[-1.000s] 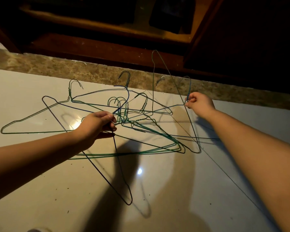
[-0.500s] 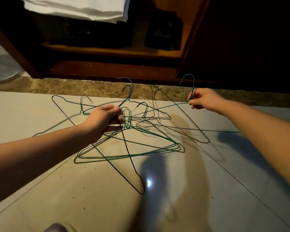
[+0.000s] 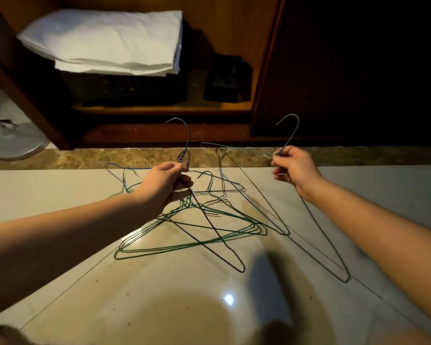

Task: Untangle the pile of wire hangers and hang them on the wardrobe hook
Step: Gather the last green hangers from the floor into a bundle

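The pile of wire hangers (image 3: 184, 206) lies on the floor (image 3: 135, 307) right in front of the wardrobe (image 3: 346, 70). They're mostly green, all mixed up & crossing each other.

My L hand (image 3: 164, 185) pinches the twisted neck of a dark hanger (image 3: 182, 156), thumb & fingers curled round the wire. Its hook sticks up past my hand & its long pointy end lies over the green ones, toward me.

My R hand (image 3: 294, 168) grips the neck of a blue-green hanger (image 3: 291, 138), fingers closed round it, hook up. That one reaches down on the R side, a bit apart from the pile. I can't tell if it's fully free of the wires near my hand.

The floor is shiny pale tile w/ a bright light spot & dark shadows on it. A brown speckled stone strip (image 3: 72, 158) runs btw the tile & the wardrobe. Inside, on the low shelf, folded white cloth (image 3: 105, 41) sits on top of a dark basket (image 3: 125, 88). A small black box (image 3: 224, 80) stands just R of the basket. Far L on the floor is sth white & round, too blurry to tell what.
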{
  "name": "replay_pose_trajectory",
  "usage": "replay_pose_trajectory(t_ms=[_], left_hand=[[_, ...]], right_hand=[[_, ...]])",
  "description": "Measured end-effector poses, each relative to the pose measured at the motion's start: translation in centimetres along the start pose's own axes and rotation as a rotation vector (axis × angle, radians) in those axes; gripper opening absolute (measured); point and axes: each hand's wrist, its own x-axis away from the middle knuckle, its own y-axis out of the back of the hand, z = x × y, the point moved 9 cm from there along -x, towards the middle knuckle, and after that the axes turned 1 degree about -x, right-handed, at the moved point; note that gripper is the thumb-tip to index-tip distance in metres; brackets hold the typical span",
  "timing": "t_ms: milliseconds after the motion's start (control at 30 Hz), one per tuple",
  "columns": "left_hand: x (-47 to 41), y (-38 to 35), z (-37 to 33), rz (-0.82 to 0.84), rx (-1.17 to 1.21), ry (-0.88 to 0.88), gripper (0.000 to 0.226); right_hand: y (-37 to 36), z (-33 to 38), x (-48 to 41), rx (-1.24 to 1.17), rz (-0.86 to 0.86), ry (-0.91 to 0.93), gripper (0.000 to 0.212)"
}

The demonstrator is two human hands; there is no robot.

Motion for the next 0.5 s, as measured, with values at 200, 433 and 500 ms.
replay_pose_trajectory(t_ms=[200,433,500], left_hand=[[0.3,-1.9,1.9,0.042,0.033,0.06,0.017],[0.4,-4.9,4.2,0.153,0.057,0.086,0.033],[0.3,-4.8,4.6,0.159,0.072,0.081,0.043]], right_hand=[[-6.8,-0.9,2.2,0.221,0.023,0.138,0.02],[-11.8,-0.5,4.0,0.219,0.149,0.247,0.019],[-12.3,-0.8,4.1,0.183,0.176,0.251,0.025]])
